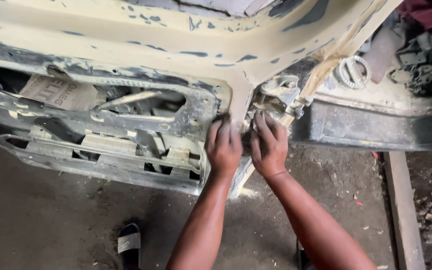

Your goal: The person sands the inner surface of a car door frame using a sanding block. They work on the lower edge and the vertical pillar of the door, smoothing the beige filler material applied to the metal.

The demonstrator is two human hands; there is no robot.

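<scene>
Here, my left hand (223,146) pressed flat against the rear edge of the stripped car door (126,125), steadying it, while my right hand (268,145) reached its fingers into the latch mechanism (280,97) at that edge; whether they actually gripped anything, I could not tell

car door (126,45): cream paint, patchy, with dark blue-grey chips and black bare patches
door latch (281,97): pale cream, dusty
floor (51,215): dull grey-brown
sandal (130,243): black with a grey strap
plank (403,210): brown
cloth (428,10): dark red
</scene>
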